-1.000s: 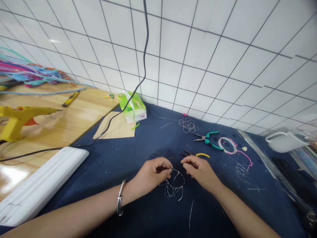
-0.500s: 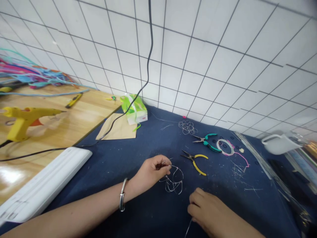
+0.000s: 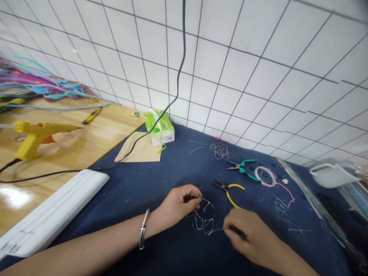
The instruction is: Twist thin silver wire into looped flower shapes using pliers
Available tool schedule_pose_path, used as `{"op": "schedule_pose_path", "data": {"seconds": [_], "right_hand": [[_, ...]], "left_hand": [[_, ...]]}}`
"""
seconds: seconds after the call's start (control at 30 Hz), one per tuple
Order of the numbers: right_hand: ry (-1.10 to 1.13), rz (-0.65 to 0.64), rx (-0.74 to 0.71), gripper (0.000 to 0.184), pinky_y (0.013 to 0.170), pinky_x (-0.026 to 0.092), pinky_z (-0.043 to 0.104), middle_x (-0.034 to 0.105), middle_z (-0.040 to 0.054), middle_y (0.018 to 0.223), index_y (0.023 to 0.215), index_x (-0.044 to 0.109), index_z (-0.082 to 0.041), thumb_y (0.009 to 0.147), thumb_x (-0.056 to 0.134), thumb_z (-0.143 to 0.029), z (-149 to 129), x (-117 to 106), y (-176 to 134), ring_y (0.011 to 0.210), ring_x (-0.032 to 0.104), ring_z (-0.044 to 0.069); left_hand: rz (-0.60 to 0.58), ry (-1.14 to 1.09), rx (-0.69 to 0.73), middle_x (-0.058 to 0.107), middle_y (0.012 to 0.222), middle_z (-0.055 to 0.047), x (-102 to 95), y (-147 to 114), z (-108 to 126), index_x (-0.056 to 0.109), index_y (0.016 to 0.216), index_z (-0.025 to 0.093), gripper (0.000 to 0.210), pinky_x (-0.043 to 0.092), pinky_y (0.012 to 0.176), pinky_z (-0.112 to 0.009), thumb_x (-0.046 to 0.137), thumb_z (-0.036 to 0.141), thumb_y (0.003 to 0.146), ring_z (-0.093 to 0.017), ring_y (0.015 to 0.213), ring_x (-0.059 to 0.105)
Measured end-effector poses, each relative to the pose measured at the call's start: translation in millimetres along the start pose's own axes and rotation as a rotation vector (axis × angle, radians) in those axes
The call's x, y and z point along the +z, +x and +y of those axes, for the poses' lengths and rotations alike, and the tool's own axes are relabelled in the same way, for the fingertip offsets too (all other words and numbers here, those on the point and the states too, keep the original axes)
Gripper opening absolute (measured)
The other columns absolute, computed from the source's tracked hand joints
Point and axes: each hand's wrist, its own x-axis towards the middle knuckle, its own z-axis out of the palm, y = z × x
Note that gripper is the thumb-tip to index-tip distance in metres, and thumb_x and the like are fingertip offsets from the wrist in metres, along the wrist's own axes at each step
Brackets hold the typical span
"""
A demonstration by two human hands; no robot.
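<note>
My left hand is closed in a pinch on the upper edge of a bent wire form. Thin silver loops hang from the fingertips over the dark blue cloth. Lower and to the right, my right hand is closed with fingers curled. From it a thin length of wire points left, its tip close to the lower loops; whether it touches them I cannot tell. Just beyond the right hand lie yellow-handled pliers, one handle partly hidden by that hand.
Teal-handled pliers, a coil of wire, a white ring and wire scraps lie farther back. A yellow glue gun, a white power strip and a tissue pack are on the left. A black cable hangs across.
My right hand has turned and lifted slightly, so the wire that hung downward now points left at the loops. The view has shifted a little; my left hand keeps its pinch.
</note>
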Motion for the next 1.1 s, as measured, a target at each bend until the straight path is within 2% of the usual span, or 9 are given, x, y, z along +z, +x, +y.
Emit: {"op": "schedule_pose_path", "data": {"seconds": [0.1,0.2,0.33,0.5,0.67,0.83,1.0,1.1], "right_hand": [[0.022,0.145,0.043,0.013,0.055,0.034,0.021,0.051,-0.0037,0.062,0.068,0.051,-0.020,0.080,0.049,-0.016,7.8,-5.8,19.5,0.058,0.046,0.009],[-0.014,0.283,0.032,0.011,0.055,0.034,0.023,0.050,-0.0031,0.059,0.070,0.055,-0.021,0.081,0.052,-0.022,13.0,-0.4,37.7,0.056,0.045,0.010],[-0.087,0.428,-0.079,0.013,0.056,0.035,0.024,0.050,-0.0016,0.058,0.073,0.057,-0.020,0.083,0.049,-0.019,17.5,19.6,46.6,0.057,0.046,0.011],[-0.183,0.515,-0.252,0.010,0.058,0.037,0.026,0.055,0.0009,0.064,0.087,0.057,-0.017,0.081,0.051,-0.012,25.8,42.3,43.1,0.058,0.046,0.012],[-0.336,0.550,-0.350,0.019,0.055,0.037,0.028,0.054,0.0008,0.062,0.096,0.055,-0.015,0.078,0.055,-0.008,32.0,51.7,39.4,0.056,0.045,0.013],[-0.540,0.484,-0.463,0.028,0.054,0.037,0.031,0.056,0.0025,0.062,0.106,0.054,-0.010,0.078,0.055,-0.008,34.1,52.0,32.6,0.059,0.047,0.015],[-0.663,0.416,-0.544,0.026,0.053,0.038,0.033,0.057,0.0056,0.066,0.104,0.058,-0.008,0.080,0.048,-0.009,28.9,45.6,31.8,0.061,0.049,0.017],[-0.763,0.380,-0.596,0.024,0.052,0.038,0.034,0.059,0.0067,0.069,0.101,0.061,-0.007,0.080,0.051,-0.012,24.9,41.5,32.5,0.060,0.049,0.017]], "left_hand": [[0.001,0.017,0.002,0.061,0.069,0.000,-0.7,1.8,1.6,0.058,0.080,0.015,0.006,0.045,0.060,-0.023,0.053,0.018,0.076,-0.012,0.064,0.058],[0.007,0.040,0.002,0.061,0.068,0.000,-2.3,3.6,0.4,0.058,0.079,0.015,0.006,0.043,0.058,-0.022,0.054,0.018,0.076,-0.011,0.063,0.056],[0.012,0.017,-0.005,0.061,0.068,0.000,-3.8,5.6,-7.4,0.058,0.081,0.016,0.008,0.045,0.058,-0.023,0.054,0.021,0.077,-0.012,0.063,0.058],[0.018,0.031,-0.007,0.063,0.069,0.000,-4.0,6.7,-12.0,0.058,0.082,0.016,0.009,0.047,0.059,-0.023,0.054,0.022,0.077,-0.012,0.064,0.060],[0.013,0.039,-0.002,0.062,0.068,0.000,-2.5,6.1,-10.0,0.058,0.080,0.016,0.007,0.046,0.058,-0.023,0.053,0.020,0.077,-0.012,0.063,0.059],[0.008,0.019,-0.023,0.060,0.067,0.001,-0.5,4.6,-10.9,0.058,0.080,0.016,0.007,0.046,0.058,-0.023,0.053,0.020,0.076,-0.012,0.062,0.058],[0.011,0.011,-0.033,0.059,0.068,0.001,-0.1,3.6,-9.9,0.057,0.081,0.017,0.008,0.047,0.058,-0.023,0.055,0.018,0.073,-0.012,0.062,0.056],[0.010,0.008,-0.025,0.057,0.067,0.002,0.4,3.5,-9.5,0.057,0.080,0.017,0.008,0.047,0.059,-0.023,0.054,0.017,0.073,-0.011,0.062,0.056]]}}
